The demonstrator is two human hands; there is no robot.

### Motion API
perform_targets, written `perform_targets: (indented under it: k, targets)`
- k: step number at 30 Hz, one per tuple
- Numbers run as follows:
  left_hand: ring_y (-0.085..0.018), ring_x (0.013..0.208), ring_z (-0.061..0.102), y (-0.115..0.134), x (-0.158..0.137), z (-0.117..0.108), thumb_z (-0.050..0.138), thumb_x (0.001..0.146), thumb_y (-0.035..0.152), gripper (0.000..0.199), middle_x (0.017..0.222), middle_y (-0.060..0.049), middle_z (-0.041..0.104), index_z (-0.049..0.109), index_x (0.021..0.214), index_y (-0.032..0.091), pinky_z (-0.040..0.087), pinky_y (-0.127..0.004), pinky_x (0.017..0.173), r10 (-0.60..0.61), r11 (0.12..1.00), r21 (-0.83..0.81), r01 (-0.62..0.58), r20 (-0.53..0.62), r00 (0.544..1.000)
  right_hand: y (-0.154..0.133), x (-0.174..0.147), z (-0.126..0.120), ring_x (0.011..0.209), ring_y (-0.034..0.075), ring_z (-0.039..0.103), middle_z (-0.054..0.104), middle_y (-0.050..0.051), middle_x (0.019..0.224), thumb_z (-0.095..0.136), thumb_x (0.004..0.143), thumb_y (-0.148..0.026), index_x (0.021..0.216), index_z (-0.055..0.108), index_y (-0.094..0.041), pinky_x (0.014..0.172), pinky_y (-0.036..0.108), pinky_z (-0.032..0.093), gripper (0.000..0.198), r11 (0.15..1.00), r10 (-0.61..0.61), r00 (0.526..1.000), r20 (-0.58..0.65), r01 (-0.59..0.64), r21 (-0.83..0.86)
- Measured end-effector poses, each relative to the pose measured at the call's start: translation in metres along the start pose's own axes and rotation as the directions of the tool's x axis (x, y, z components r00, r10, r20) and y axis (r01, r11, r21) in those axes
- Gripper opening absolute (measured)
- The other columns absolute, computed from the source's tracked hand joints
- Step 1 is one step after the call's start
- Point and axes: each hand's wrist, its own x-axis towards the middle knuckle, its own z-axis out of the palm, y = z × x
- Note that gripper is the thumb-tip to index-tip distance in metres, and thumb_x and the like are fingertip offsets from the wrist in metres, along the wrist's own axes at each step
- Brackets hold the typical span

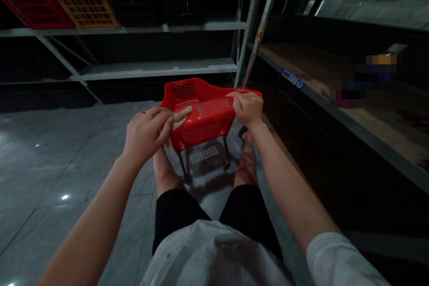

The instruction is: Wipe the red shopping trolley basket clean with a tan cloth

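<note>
In front of my legs stands a small red plastic shopping cart [204, 120] on dark metal legs with casters. My left hand [149, 129] is closed on a beige cloth [181, 117], pressed against the left part of the cart's near rim; part of the cloth hangs below my fingers. Wrapped over the right corner of the same rim is my right hand [247, 106], with the thumb on the near side. A clear, flat panel [214, 107] is set in the cart's top between my hands.
White metal shelving [161, 69] runs along the back, with a red crate [33, 0] and a yellow crate [80, 0] above. On the right, a wooden shelf [308, 71] bears a blue label [293, 78]. Grey tile floor [77, 165] lies to the left.
</note>
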Motion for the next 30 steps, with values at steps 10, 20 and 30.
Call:
perform_targets:
  k: [10, 20, 30]
  targets:
    - [-0.025, 0.074, 0.071, 0.073, 0.050, 0.039, 0.040, 0.100, 0.036, 0.040, 0.087, -0.013, 0.075, 0.074, 0.087, 0.018, 0.050, -0.034, 0.063, -0.285, 0.952, 0.115, 0.285, -0.012, 0.958, -0.049, 0.005, -0.020, 0.125, 0.023, 0.060, 0.072, 0.010, 0.130, 0.036, 0.107, -0.032, 0.122, 0.072, -0.019, 0.108, 0.038, 0.042, 0.042, 0.963, -0.185, 0.980, 0.078, 0.165, 0.212]
    - [-0.024, 0.089, 0.070, 0.084, 0.050, 0.078, 0.021, 0.106, 0.038, 0.052, 0.095, -0.012, 0.073, 0.068, 0.095, 0.019, 0.053, -0.036, 0.079, -0.069, 0.983, -0.175, 0.062, -0.033, 0.997, -0.038, 0.005, -0.006, 0.097, 0.019, 0.068, 0.079, 0.004, 0.092, 0.015, 0.111, -0.040, 0.093, 0.080, -0.026, 0.100, 0.037, 0.042, 0.069, 0.985, -0.041, 0.997, 0.059, 0.030, 0.170]
    - [-0.017, 0.107, 0.063, -0.027, 0.035, 0.138, 0.012, 0.105, 0.057, 0.062, 0.109, -0.003, 0.070, 0.061, 0.098, 0.019, 0.045, -0.042, 0.097, -0.265, 0.949, -0.201, 0.241, -0.104, 0.959, -0.037, 0.003, -0.014, 0.097, 0.019, 0.068, 0.078, 0.004, 0.086, 0.015, 0.111, -0.036, 0.095, 0.079, -0.026, 0.103, 0.038, 0.040, 0.066, 0.983, -0.031, 0.992, 0.124, 0.007, 0.182]
